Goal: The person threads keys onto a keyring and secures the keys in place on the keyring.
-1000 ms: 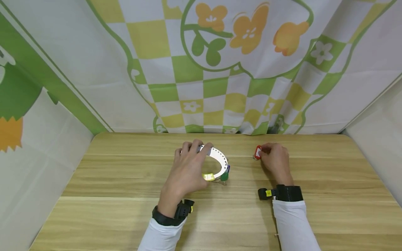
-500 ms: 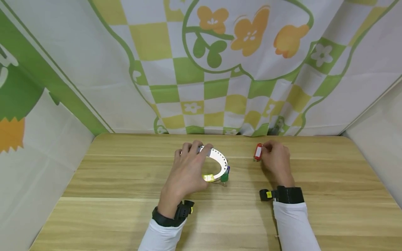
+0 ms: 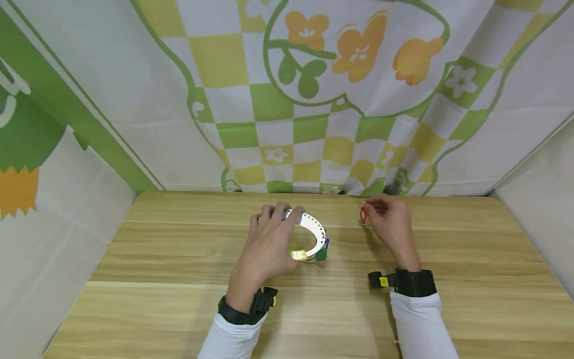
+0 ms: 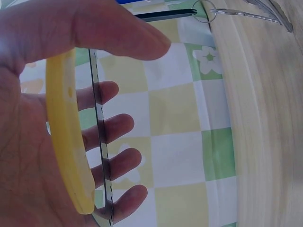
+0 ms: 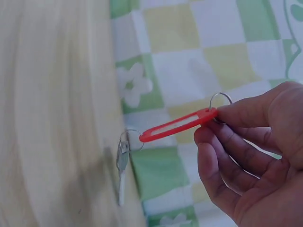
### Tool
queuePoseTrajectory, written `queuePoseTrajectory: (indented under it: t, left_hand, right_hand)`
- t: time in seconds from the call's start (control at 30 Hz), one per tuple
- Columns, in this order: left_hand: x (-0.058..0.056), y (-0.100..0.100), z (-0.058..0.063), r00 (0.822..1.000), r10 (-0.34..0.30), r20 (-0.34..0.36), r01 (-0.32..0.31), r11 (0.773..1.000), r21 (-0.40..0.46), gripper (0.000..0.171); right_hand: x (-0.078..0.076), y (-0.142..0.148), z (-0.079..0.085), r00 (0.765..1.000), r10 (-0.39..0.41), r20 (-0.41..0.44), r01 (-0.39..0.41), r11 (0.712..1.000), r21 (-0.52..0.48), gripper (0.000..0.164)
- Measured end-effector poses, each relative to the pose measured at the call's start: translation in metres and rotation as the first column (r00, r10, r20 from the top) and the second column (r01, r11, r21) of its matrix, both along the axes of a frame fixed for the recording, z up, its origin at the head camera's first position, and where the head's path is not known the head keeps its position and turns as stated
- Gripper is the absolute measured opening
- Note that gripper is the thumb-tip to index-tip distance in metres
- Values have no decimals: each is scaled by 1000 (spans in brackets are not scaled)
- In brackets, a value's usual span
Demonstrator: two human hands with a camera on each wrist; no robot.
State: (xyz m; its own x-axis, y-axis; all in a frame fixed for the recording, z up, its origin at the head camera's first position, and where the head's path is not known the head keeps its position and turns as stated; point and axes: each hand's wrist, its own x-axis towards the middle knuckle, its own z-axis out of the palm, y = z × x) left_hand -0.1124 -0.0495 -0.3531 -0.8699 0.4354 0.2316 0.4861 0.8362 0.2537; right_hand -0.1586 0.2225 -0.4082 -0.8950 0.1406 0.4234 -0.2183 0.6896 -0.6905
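My left hand (image 3: 266,244) grips a white curved plate (image 3: 316,229) with a row of small holes along its edge, fingers over the far side and thumb toward the near end. From the plate hang a yellow key tag (image 3: 298,255), a green key tag (image 3: 321,255) and a purple one mostly hidden behind the plate. In the left wrist view the yellow tag (image 4: 71,137) lies close to the palm. Off to the right, my right hand (image 3: 393,222) pinches a red key tag (image 5: 177,126) at its end with a wire ring (image 5: 218,94). A silver key (image 5: 121,165) dangles from the other end.
Both hands work over the far half of a light wooden table (image 3: 179,299). Behind its back edge hangs a green, yellow and white checked curtain (image 3: 309,149). Pale fabric walls (image 3: 107,209) stand at the sides.
The red key tag has shifted slightly left and turned, its white label showing less in the head view. The right hand's fingers have moved toward the tag's upper end. The left hand stays put.
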Motion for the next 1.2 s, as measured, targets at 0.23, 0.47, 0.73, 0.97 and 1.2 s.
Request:
queuePoseTrajectory:
  t: [0.23, 0.47, 0.73, 0.97, 1.2]
  left_hand:
    - [1, 0, 1, 1000, 5, 8, -5, 1000, 3, 93]
    - [1, 0, 1, 1000, 7, 16, -7, 1000, 1, 94]
    - [1, 0, 1, 1000, 6, 22, -6, 1000, 3, 94]
    - [1, 0, 1, 1000, 6, 20, -6, 1000, 2, 94]
    - [0, 0, 1, 1000, 4, 20, -4, 1000, 6, 94]
  right_hand:
    - [6, -11, 16, 997, 74, -23, -75, 995, -59, 10]
    - [11, -24, 27, 990, 125, -61, -132, 983, -130, 11]
    - [15, -35, 35, 976, 201, -81, -215, 949, -230, 12]
    - [29, -48, 57, 971, 231, -67, -241, 937, -253, 13]
    - [31, -53, 62, 970, 215, -111, -234, 948, -215, 10]
